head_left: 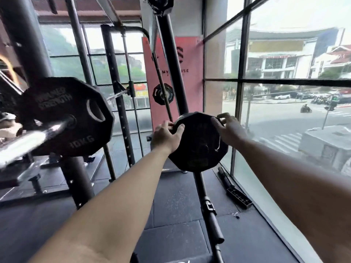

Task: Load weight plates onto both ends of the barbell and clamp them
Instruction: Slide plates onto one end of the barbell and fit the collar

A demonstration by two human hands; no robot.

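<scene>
Both hands, left hand (167,136) and right hand (228,128), fingers curled gripping far weight plate (198,143) edges; slip risk when lifting off its post.

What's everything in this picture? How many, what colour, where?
Held plate: one, black, centre, between both hands.
10 kg plate: one, black, left, on the barbell.
Barbell: one, silver, left edge.
Small plate: one, black, far rack, centre.
Rack posts: several, black, left and centre.
Banner: one, pink, behind the centre post.
Floor mats: dark grey, below.
Left hand: one, fingers gripping the plate's left edge.
Right hand: one, gripping its upper right edge.
</scene>
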